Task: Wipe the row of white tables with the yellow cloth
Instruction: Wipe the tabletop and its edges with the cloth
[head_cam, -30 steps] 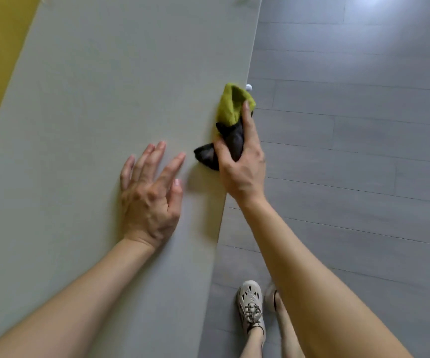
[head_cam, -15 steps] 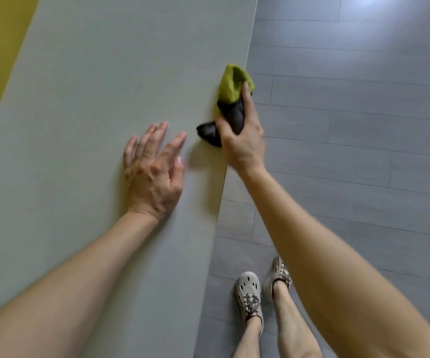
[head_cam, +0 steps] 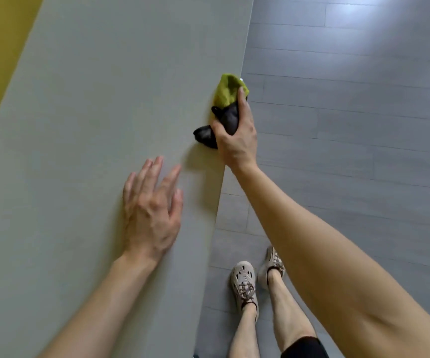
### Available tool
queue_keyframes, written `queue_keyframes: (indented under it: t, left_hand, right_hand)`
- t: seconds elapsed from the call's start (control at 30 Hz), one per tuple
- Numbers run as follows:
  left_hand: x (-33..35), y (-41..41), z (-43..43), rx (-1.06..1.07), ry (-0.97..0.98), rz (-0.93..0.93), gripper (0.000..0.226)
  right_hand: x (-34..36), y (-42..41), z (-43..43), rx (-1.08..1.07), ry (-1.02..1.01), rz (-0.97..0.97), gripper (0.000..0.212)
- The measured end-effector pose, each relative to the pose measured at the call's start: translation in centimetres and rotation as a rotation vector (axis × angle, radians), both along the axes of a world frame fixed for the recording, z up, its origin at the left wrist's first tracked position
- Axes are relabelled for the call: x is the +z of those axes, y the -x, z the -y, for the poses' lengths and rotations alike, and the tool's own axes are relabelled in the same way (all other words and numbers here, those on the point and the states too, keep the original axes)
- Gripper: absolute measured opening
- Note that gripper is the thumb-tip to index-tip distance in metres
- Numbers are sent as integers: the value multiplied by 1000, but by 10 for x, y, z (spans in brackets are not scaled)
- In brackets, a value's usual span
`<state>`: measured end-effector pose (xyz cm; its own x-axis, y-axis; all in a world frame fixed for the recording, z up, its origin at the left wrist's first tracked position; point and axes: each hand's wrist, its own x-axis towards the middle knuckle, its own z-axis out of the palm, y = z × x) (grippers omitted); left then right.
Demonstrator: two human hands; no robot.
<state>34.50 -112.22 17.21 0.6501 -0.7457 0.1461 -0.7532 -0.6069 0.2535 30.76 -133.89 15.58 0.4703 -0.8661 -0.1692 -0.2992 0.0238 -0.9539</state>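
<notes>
head | 1 white table (head_cam: 100, 120) | 1 yellow cloth (head_cam: 227, 91) gripped by right hand (head_cam: 237, 140) | left hand (head_cam: 150, 211) spread over table

The yellow cloth (head_cam: 228, 93) is bunched into a loose wad. Its upper part shows yellow-green and fuzzy, its lower part dark, almost black, with one dark lobe sticking out toward the left. It sits right at the tabletop's long right-hand edge, its yellow tip reaching the rim, and the right hand (head_cam: 238, 143) grips it from above with fingers curled round the dark part. The tabletop (head_cam: 100, 130) is a long, pale grey-white slab with a matte, faintly grained surface, running diagonally from the bottom of the view to the top.
</notes>
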Motion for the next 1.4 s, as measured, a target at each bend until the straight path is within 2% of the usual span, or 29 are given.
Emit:
queue_keyframes:
  t: [0.13,0.27,0.37,0.53,0.6,0.7,0.8,0.87,0.93,1.07,1.13,1.2,1.33,1.4]
  left_hand:
    - [-7,41,-51,17,-31,28,53]
    - [-19,40,-59,-22,0,58,55]
    - [-20,40,-57,-10,26,59,55]
    - [-21,41,-56,4,19,61,56]
    - [-22,40,-56,2,21,62,56]
    - [-23,38,-58,-6,38,52,59]
    - [-24,37,-59,-17,46,54,61]
    - [-24,37,-58,-17,36,56,61]
    - [-24,36,-58,-18,26,68,61]
    - [-26,35,-58,-8,6,81,61]
    - [-25,34,-58,-7,0,82,62]
    - [-24,33,-57,-11,-6,78,61]
    - [-23,33,-58,-16,-12,82,61]
    - [-23,34,-59,-14,-12,73,60]
  right_hand:
    - [-4,44,-68,24,-46,34,90]
    - [-4,113,-159,140,-20,51,90]
    - [-6,103,-131,185,-21,25,93]
    - [3,35,-40,51,-22,-94,94]
    - [3,34,-44,24,-61,-60,91]
    - [-4,76,-108,49,-78,9,91]
    - [-12,145,-192,172,-83,63,93]
    - [-11,169,-215,243,-104,108,94]
    - [-12,158,-196,261,-125,113,94]
    - [-12,97,-118,95,-80,62,92]
    - [-12,92,-109,79,-76,77,89]
    - [-13,113,-139,107,-106,104,88]
    - [-14,196,-256,224,-139,175,92]
    - [-8,209,-272,258,-110,180,92]
